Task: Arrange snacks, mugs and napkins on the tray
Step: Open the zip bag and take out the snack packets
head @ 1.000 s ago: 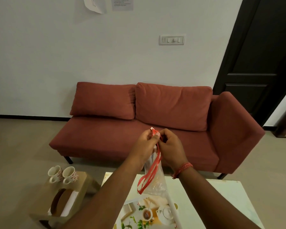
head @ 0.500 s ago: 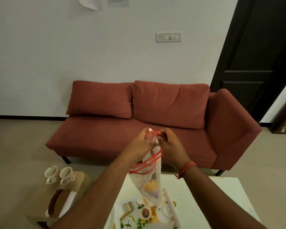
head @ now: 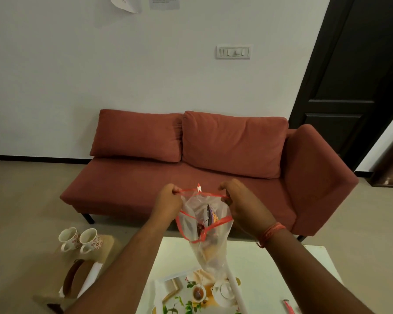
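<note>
Snack bag (head: 210, 236) between both hands' grips

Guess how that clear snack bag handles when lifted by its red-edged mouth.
Likely floppy: the clear snack bag hangs limp and creased from the left hand and right hand. Probably light, as thin film holds without stretching. Contents sag low, so it may swing.

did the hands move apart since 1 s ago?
Yes. The left hand and right hand touched at the bag top earlier; now they are spread sideways, stretching its mouth open in front of the sofa.
</note>
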`<state>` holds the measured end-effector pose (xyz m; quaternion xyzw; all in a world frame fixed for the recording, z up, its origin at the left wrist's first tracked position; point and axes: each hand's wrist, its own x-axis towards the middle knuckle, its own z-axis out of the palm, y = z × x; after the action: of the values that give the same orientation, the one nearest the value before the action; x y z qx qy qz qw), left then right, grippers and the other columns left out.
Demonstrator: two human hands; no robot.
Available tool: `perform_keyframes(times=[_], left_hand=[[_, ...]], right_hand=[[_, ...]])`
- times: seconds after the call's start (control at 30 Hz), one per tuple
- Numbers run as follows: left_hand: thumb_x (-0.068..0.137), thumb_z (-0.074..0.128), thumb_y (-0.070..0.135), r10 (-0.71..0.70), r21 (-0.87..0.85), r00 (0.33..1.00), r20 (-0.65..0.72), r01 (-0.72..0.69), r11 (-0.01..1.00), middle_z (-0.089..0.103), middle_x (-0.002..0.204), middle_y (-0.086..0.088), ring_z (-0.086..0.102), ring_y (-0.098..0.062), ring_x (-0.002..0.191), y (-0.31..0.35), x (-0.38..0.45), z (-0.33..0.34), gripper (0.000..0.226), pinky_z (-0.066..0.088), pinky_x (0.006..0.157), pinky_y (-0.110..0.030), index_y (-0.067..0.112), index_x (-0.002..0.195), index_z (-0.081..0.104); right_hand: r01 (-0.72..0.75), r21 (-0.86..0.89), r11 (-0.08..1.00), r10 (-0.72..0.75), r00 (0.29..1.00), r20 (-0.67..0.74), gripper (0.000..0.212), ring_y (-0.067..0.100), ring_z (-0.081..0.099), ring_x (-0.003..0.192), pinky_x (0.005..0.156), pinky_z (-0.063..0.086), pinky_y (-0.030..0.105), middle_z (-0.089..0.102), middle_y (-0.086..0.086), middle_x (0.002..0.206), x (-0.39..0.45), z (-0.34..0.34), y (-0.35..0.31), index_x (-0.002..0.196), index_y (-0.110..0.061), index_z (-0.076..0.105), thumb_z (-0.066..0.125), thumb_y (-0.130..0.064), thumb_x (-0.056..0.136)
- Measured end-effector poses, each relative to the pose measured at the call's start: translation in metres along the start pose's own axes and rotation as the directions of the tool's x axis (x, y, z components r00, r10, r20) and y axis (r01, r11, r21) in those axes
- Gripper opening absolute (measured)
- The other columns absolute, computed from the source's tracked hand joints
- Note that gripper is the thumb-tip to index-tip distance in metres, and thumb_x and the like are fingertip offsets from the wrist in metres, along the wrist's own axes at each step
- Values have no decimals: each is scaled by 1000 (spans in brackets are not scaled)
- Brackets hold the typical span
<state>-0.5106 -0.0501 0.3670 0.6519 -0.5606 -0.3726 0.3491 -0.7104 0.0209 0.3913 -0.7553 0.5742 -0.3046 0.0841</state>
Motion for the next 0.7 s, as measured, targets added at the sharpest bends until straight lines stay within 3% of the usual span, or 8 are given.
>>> perform_keyframes(times=[0.1,0.2,0.3,0.4,0.47,0.53,0.63,0.7], left_hand=[[85,45,-6,21,-98,997,-74,-28,995,61,79,4,53,-9,70,0,-5,5,25,41,56,-23,13,89,60],[89,47,-1,114,-89,990,-88,-122,989,61,80,6,51,-4,68,2,-12,11,19,39,55,-15,15,89,58],[92,43,0,240,-38,968,-76,-244,969,59,80,9,51,-1,71,6,-18,15,25,39,56,-8,20,85,55],[97,45,9,356,86,934,14,-356,930,60,81,9,54,-3,71,9,-23,16,22,42,57,-14,25,86,56],[96,47,15,445,127,890,100,-455,881,62,77,5,56,-5,68,9,-24,18,17,45,59,-14,23,85,57],[91,49,14,484,121,867,115,-496,860,64,73,1,58,-10,70,14,-28,19,14,50,60,-20,16,83,61],[92,53,12,453,97,884,114,-463,881,67,78,10,62,-3,73,16,-34,16,20,50,62,-13,26,83,63],[93,56,9,435,31,898,70,-438,898,67,84,14,62,3,78,18,-40,13,28,48,64,-9,35,85,61]], right_hand=[[11,-62,998,-10,1000,16,39,16,66,89,74,54,30,57,5,112,-3,0,4,120,-11,59,59,8,86],[-36,-163,986,46,997,56,37,29,64,94,76,51,34,58,8,118,-7,2,5,122,-11,57,63,0,88],[-102,-207,973,126,986,109,40,30,59,102,83,51,39,51,7,120,-11,0,-1,123,-13,53,69,-13,87],[12,-141,990,-35,987,-158,34,16,52,101,84,49,23,48,1,115,-19,0,-33,118,-19,53,66,-17,86],[139,-111,984,-160,964,-214,22,8,50,95,80,47,15,52,-3,112,-23,7,-60,112,-22,53,52,-14,91],[169,-75,983,-175,982,-76,24,6,50,91,77,46,13,54,-3,111,-24,19,-72,109,-22,54,52,-5,92],[-56,27,998,54,994,92,28,11,47,85,70,37,13,54,3,108,-22,27,-63,118,-10,54,50,1,93],[-196,-69,978,207,945,255,37,22,54,98,78,40,17,54,11,117,-18,26,-51,129,-1,47,46,2,92]])
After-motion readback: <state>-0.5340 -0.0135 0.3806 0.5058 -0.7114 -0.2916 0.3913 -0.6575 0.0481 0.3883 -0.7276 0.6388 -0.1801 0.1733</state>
